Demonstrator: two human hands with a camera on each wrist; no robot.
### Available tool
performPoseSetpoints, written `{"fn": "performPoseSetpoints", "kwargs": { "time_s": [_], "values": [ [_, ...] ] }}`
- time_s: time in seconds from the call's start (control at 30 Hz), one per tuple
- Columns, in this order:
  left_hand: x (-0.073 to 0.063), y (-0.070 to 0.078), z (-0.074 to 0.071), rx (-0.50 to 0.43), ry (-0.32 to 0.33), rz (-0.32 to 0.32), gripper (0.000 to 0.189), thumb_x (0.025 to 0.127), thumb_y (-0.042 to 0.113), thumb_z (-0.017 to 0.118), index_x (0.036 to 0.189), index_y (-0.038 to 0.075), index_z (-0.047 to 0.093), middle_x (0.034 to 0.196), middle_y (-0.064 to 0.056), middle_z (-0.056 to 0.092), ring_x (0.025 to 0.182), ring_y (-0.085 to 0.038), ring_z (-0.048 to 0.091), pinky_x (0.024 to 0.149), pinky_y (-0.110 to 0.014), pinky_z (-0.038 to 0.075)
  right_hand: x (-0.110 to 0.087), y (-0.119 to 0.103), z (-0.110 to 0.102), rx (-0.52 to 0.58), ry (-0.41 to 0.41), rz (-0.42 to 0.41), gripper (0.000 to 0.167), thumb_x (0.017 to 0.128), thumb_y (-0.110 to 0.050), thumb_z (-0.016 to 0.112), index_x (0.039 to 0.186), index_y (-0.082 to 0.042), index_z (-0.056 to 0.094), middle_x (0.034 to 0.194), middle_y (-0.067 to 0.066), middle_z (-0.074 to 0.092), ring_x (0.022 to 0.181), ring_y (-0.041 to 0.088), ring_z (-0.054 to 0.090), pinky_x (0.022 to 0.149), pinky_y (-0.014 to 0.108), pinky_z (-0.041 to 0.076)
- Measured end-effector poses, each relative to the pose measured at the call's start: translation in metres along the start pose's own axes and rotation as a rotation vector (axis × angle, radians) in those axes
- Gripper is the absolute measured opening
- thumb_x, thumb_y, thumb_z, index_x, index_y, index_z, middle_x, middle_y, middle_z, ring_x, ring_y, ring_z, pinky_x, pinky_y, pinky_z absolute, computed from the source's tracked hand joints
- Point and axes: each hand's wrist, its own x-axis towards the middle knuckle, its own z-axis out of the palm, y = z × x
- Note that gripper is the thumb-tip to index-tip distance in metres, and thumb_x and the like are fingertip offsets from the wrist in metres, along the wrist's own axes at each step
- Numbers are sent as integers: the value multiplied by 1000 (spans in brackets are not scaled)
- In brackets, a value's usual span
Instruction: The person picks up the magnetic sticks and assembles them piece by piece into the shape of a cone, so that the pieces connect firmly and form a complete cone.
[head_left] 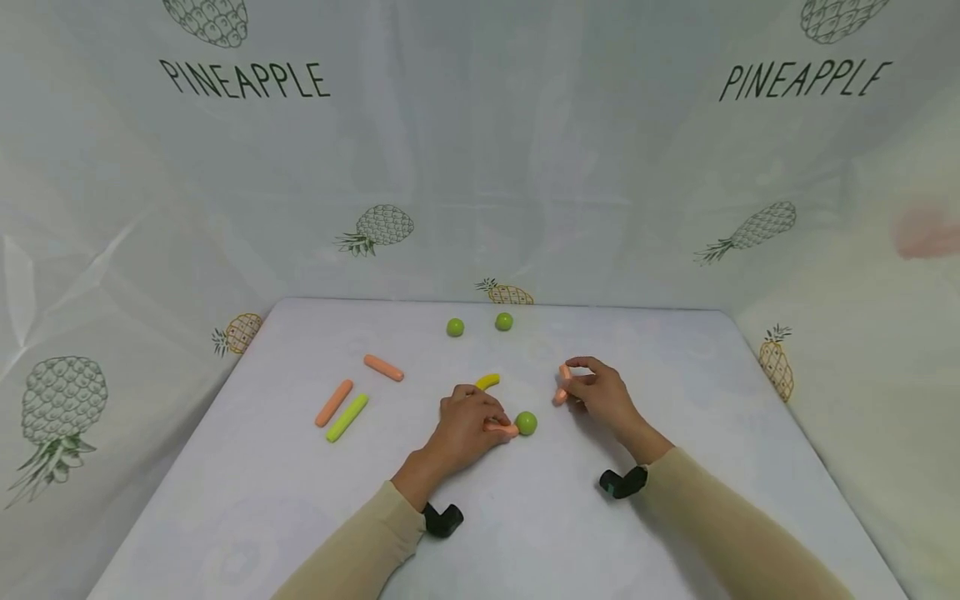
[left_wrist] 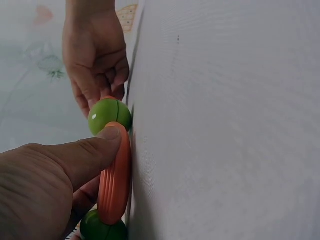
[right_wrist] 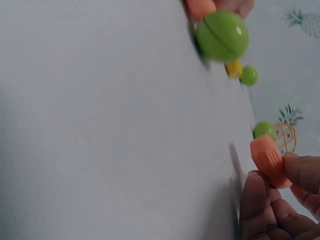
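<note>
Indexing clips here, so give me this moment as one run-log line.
Left hand: pinching orange stick by green ball | Right hand: pinching second orange stick | Yellow piece: just beyond left hand

Left forearm (head_left: pixel 363 542), sleeved, is angled forward and inward; left wrist (head_left: pixel 415 479) is bared. Left hand (head_left: pixel 467 423) is held low, back turned upward, fingers bent, thumb extended and pressed in a pinch. Right forearm (head_left: pixel 738 533), also sleeved, is angled inward from the opposite side. Right hand (head_left: pixel 606 398) is turned palm leftward, thumb opposed to fingers in a pinch; hands are separated by a gap
</note>
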Motion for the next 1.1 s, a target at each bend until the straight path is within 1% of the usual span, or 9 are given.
{"fn": "performPoseSetpoints", "kwargs": {
  "time_s": [0.13, 0.23, 0.33, 0.5, 0.67, 0.73, 0.87, 1.0, 1.1],
  "values": [
    [0, 2, 1, -3, 5, 1, 17, 91, 39, 84, 96, 23, 83, 112, 7, 73, 132, -28, 49, 99, -51, 37, -4, -6, 13, 37, -36, -1, 45, 101, -18, 72, 144, -9, 61, 105, 16, 77, 76, 17, 72, 70, 28, 58],
    [0, 3, 2, 3, 5, 6, 16, 91, 39, 84, 96, 24, 84, 113, 8, 73, 132, -28, 48, 99, -51, 37, -7, -9, 21, 66, -62, -19, 44, 101, -16, 72, 143, -9, 62, 99, 14, 78, 76, 17, 72, 68, 29, 59],
    [0, 3, 3, 11, 3, 11, 14, 90, 37, 85, 97, 25, 83, 113, 8, 73, 132, -28, 48, 99, -51, 37, -8, -11, 26, 88, -91, -34, 44, 101, -15, 72, 143, -9, 63, 95, 12, 79, 80, 18, 73, 69, 29, 59],
    [-1, 4, 5, 16, 5, 17, 13, 89, 35, 86, 97, 25, 83, 113, 7, 73, 131, -28, 48, 99, -53, 38, -11, -13, 31, 84, -126, -48, 45, 101, -15, 72, 144, -9, 63, 92, 11, 78, 86, 19, 72, 71, 30, 60],
    [-1, 5, 5, 25, 10, 16, 13, 89, 36, 86, 97, 25, 84, 113, 7, 73, 130, -27, 49, 99, -53, 38, -12, -13, 33, 53, -151, -50, 44, 101, -17, 71, 143, -11, 65, 95, 9, 78, 86, 18, 71, 74, 30, 59],
    [-1, 6, 6, 26, 11, 12, 13, 89, 35, 86, 97, 25, 84, 113, 7, 73, 130, -28, 49, 98, -52, 38, -12, -13, 34, 56, -145, -43, 43, 101, -17, 71, 143, -11, 65, 96, 10, 78, 85, 18, 71, 74, 30, 59],
    [-3, 10, 7, 22, 14, 3, 14, 90, 36, 86, 98, 24, 84, 112, 7, 71, 130, -28, 49, 95, -49, 38, -12, -13, 36, 55, -121, -45, 41, 101, -16, 71, 140, -6, 65, 94, 12, 78, 83, 17, 72, 72, 30, 59],
    [-7, 15, 8, 3, 12, 0, 18, 92, 39, 82, 99, 22, 85, 111, 8, 71, 128, -28, 50, 93, -48, 38, -13, -15, 39, 40, -92, -47, 34, 101, -16, 70, 133, -2, 67, 95, 13, 77, 81, 18, 72, 72, 32, 60],
    [-9, 18, 9, -4, 14, 3, 20, 93, 40, 80, 100, 22, 86, 108, 8, 71, 124, -28, 51, 91, -49, 39, -13, -16, 42, 0, -59, -48, 27, 101, -16, 72, 124, -2, 71, 97, 13, 77, 80, 17, 71, 70, 32, 60]
  ]
}}
